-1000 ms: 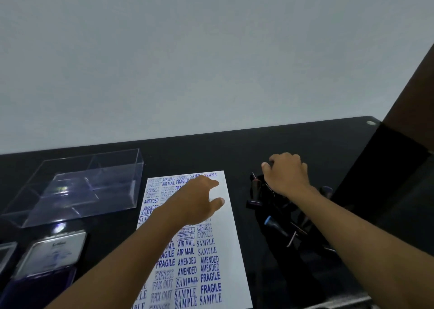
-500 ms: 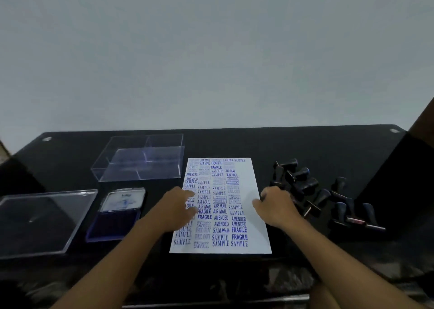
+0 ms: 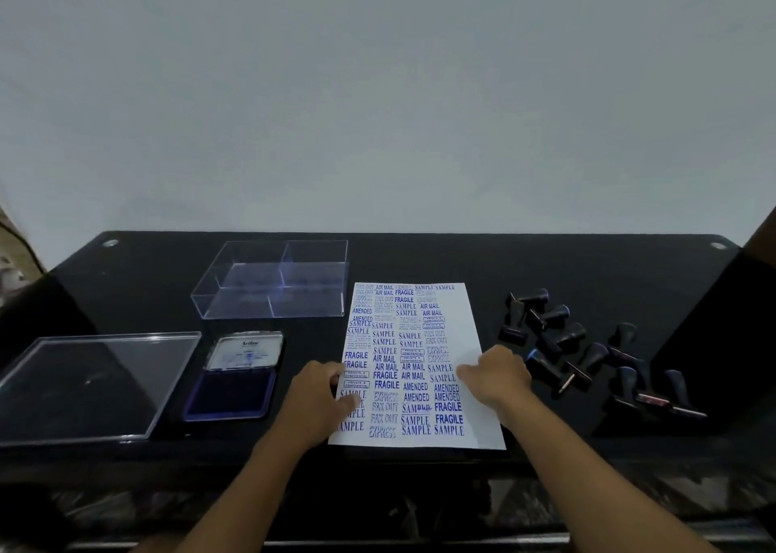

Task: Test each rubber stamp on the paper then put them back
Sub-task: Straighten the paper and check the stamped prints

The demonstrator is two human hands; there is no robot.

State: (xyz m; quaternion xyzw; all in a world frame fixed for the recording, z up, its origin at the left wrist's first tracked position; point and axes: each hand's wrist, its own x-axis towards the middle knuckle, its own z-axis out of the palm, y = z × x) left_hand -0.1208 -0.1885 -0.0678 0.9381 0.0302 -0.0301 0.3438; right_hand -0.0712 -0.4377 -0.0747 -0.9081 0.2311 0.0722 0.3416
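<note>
Both hands [image 3: 317, 397] [image 3: 497, 374] now flank flat, blue-inked paper [image 3: 466, 342]

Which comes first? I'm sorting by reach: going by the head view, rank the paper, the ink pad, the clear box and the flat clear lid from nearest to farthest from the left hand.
1. Paper: under the left hand.
2. Ink pad: just to its left, open.
3. Clear box: farther back, left.
4. Flat clear lid: far left.
</note>
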